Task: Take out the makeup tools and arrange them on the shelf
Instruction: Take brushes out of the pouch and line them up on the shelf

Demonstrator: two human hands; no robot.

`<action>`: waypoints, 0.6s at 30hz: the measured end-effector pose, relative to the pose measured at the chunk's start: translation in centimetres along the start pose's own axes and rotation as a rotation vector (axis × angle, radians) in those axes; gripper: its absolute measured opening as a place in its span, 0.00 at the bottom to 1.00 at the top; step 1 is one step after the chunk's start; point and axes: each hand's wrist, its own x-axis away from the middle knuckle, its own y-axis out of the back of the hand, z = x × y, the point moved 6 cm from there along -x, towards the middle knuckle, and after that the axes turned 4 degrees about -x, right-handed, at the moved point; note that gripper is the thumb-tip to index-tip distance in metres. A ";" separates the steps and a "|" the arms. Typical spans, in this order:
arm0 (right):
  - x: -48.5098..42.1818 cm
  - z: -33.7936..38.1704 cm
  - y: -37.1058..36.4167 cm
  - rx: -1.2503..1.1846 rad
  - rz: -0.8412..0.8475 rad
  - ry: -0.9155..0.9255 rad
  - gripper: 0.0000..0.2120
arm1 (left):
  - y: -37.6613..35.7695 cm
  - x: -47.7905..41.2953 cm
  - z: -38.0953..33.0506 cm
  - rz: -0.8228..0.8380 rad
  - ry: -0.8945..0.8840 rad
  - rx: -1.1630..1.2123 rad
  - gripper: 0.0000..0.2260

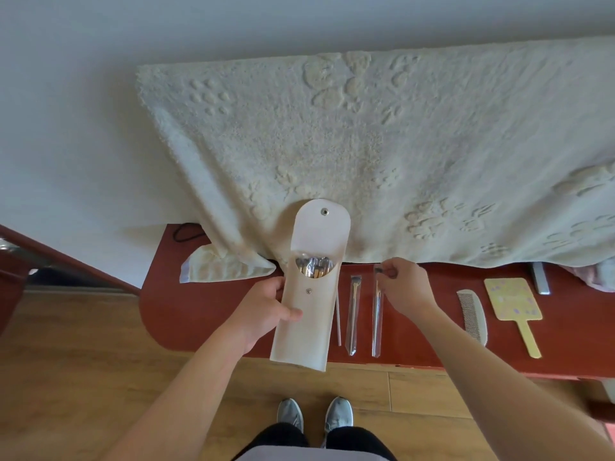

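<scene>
Far left of the pouch, a black cord point(184, 231) loops on the shelf point(199, 314) by the wall. Nearer the pouch, a folded corner point(226, 267) of the cream blanket point(366, 144) lies on the shelf; neither is in your way. Your left hand point(269, 304) grips the pouch point(309, 314) at its left edge with the thumb across the front. The flap is thrown open, and the remaining brushes point(314, 266) show in its mouth. The pouch's lower end hangs past the shelf's front edge, so if your grip slackens or the pouch tips, I judge those brushes could spill out. Just right of the pouch lie a thin stick point(338, 324), partly hidden by its edge, and then a sleeved brush point(353, 314). Right of that, your right hand point(404, 287) pinches the head end of another sleeved brush point(376, 317). Its handle points toward you, and you cannot tell whether it rests on the shelf yet. The slick sleeve could let it roll against its neighbour or skew as you let go, and a nudge could send it off the front edge to the floor. Well right of the pouch, a comb point(474, 316) and a hand mirror point(512, 302) lie in the row. Beyond them a silver bar point(540, 279) pokes out from under the blanket. The blanket's hem crowds the back of the shelf, leaving the brush heads little room.
</scene>
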 end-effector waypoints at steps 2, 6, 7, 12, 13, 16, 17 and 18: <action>-0.3 -1.5 -1.0 0.007 0.028 -0.027 0.04 | -0.1 -0.1 0.3 -0.009 0.006 0.000 0.22; -0.9 -4.3 -2.9 0.025 0.075 -0.082 0.06 | -0.2 -0.1 1.0 -0.026 0.022 -0.004 0.20; -1.0 -4.9 -3.2 0.027 0.078 -0.093 0.06 | -0.2 -0.2 1.2 -0.029 0.024 -0.002 0.20; -2.0 -6.1 -3.9 0.064 0.065 -0.110 0.06 | -0.5 -0.5 1.3 -0.044 0.038 0.002 0.19; -2.1 -6.2 -3.9 0.085 0.057 -0.105 0.06 | -0.5 -0.7 1.2 -0.045 0.040 0.002 0.19; -2.3 -6.5 -3.9 0.142 0.046 -0.090 0.07 | -0.8 -1.1 0.8 -0.041 0.041 0.007 0.19; -2.3 -6.6 -3.9 0.152 0.045 -0.092 0.07 | -1.0 -1.2 0.7 -0.038 0.041 0.009 0.19; -2.3 -6.7 -3.9 0.156 0.044 -0.091 0.08 | -1.1 -1.3 0.7 -0.038 0.041 0.014 0.19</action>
